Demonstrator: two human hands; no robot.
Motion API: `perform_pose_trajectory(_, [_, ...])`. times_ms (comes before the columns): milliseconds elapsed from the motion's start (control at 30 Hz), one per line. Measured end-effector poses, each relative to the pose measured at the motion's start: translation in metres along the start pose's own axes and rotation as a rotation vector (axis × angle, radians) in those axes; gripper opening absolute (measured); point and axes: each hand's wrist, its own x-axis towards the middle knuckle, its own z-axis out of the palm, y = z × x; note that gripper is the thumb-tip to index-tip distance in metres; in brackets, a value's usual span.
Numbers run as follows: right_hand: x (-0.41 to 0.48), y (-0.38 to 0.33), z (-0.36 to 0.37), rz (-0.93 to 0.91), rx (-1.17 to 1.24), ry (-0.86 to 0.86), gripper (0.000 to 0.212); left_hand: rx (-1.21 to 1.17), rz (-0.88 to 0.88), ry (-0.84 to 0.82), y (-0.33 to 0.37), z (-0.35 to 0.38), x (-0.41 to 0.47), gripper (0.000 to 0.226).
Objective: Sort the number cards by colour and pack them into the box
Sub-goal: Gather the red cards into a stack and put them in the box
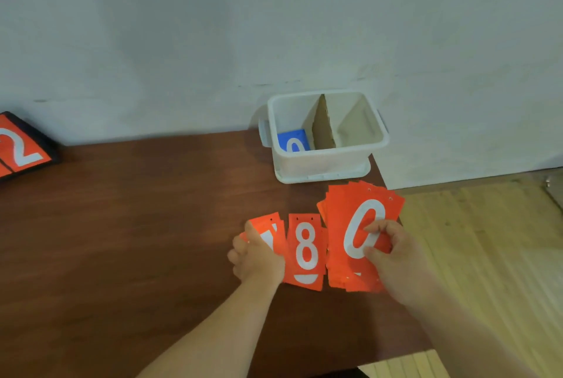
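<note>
Right hand pinches the fanned red stack, left hand grips a smaller pile; splayed cards could slip floorward.

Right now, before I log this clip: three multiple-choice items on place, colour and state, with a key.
1. Where is the blue number card? A) floor B) left compartment of the white plastic box C) under the scoreboard
2. What colour are the cards on the brown wooden table? A) green B) red C) yellow
3. The right hand is: A) flat, empty B) inside the box C) gripping a stack topped by 0
Key: B, left of the cardboard divider; B, red with white digits; C, fingers curl round it.
</note>
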Motion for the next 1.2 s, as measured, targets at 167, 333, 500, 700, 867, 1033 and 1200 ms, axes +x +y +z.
perform_pose_trajectory(167, [0.009, 0.012, -0.011, -0.002, -0.003, -0.026, 0.034, -0.031, -0.051, 0.033, 0.001, 0.008, -0.004, 0.106])
perform_pose_trajectory(333, [0.016, 0.010, -0.005, -0.016, 0.006, -0.091, 0.032, -0.206, -0.040, -0.015, -0.010, 0.009, -0.008, 0.104])
perform_pose_trajectory(500, [0.019, -0.002, 0.002, -0.019, 0.023, -0.122, 0.030, -0.435, -0.059, -0.004, -0.027, -0.009, -0.011, 0.087])
perform_pose_trajectory(700, [0.014, -0.033, 0.023, -0.067, 0.083, -0.156, 0.029, -0.535, 0.018, 0.021, -0.045, -0.070, -0.005, 0.070])
perform_pose_trajectory(867, [0.003, -0.067, 0.044, 0.022, 0.412, -0.326, 0.031, -0.613, 0.126, -0.033, -0.054, -0.118, -0.010, 0.079])
perform_pose_trajectory(1033, [-0.016, -0.098, 0.074, 0.127, 0.746, -0.487, 0.031, -0.705, 0.248, -0.010, -0.065, -0.157, -0.016, 0.083])
perform_pose_trajectory(1200, [-0.042, -0.114, 0.113, 0.002, 0.390, -0.340, 0.028, -0.786, 0.339, -0.050, -0.071, -0.186, -0.023, 0.054])
